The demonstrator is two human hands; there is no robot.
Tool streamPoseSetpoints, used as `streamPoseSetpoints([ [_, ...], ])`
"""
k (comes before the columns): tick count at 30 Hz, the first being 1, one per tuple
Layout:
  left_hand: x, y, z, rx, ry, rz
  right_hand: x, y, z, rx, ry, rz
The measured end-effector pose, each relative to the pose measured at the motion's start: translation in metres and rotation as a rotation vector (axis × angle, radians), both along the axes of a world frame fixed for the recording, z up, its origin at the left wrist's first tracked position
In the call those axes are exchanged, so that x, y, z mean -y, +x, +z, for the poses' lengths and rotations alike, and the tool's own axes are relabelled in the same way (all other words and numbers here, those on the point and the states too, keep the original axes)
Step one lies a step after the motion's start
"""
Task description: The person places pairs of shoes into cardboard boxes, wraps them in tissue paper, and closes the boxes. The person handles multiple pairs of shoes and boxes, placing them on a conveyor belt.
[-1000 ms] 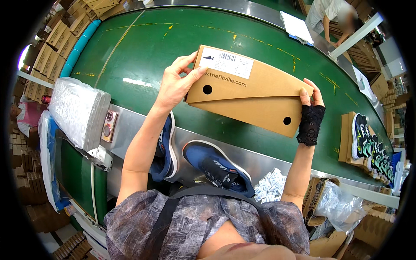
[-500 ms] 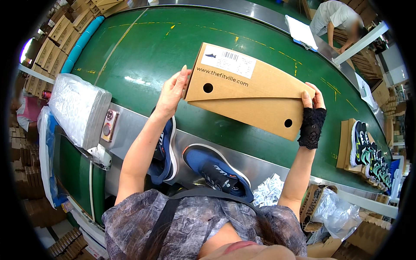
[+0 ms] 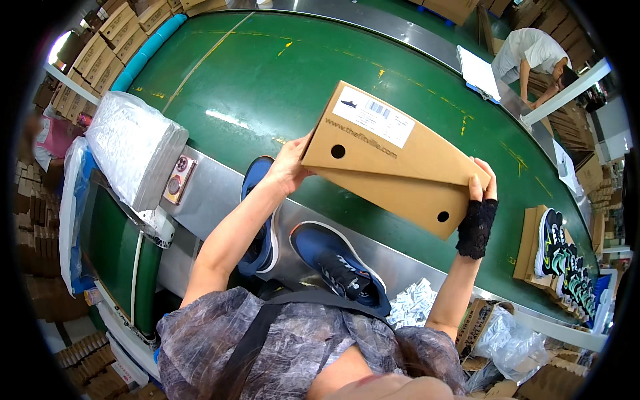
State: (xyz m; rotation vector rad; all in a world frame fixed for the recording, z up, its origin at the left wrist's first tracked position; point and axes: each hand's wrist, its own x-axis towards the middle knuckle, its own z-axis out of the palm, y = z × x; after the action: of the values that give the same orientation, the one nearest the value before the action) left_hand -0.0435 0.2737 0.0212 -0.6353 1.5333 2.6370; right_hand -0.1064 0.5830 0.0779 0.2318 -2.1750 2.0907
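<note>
A brown cardboard shoe box (image 3: pixel 417 167) is held up over the green conveyor belt, tilted down to the right. It has a white label and two round holes on the side facing me. My left hand (image 3: pixel 292 167) grips its left end, the fingers partly hidden behind the box. My right hand (image 3: pixel 483 183), in a black lace fingerless glove, grips the right end with the thumb on the front. Below the box, two blue shoes (image 3: pixel 333 257) with dark fronts rest at the metal edge near my body; my left forearm partly covers the left shoe (image 3: pixel 260 233).
A plastic-wrapped stack (image 3: pixel 137 150) and a phone (image 3: pixel 180 180) lie on the left metal ledge. Small white packets (image 3: pixel 411 303) are heaped near my right elbow. At right stand several shoes (image 3: pixel 567 260) by a carton. A clipboard (image 3: pixel 477 70) lies across the belt near a bending person (image 3: pixel 530 57).
The box has tipped further down at its right end and come slightly nearer me. My left hand has moved from flat against its end to a grip at its lower left corner.
</note>
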Motion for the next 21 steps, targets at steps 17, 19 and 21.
streamPoseSetpoints([
  [17, -0.038, -0.004, 0.036, -0.073, -0.01, 0.021, -0.03, 0.027, 0.008, -0.031, -0.058, -0.17],
  [19, -0.039, -0.003, 0.038, -0.037, 0.024, 0.007, -0.033, 0.026, 0.005, 0.055, -0.071, -0.175],
  [21, -0.038, -0.002, 0.037, -0.009, 0.042, 0.007, -0.032, 0.025, 0.003, 0.087, -0.078, -0.17],
])
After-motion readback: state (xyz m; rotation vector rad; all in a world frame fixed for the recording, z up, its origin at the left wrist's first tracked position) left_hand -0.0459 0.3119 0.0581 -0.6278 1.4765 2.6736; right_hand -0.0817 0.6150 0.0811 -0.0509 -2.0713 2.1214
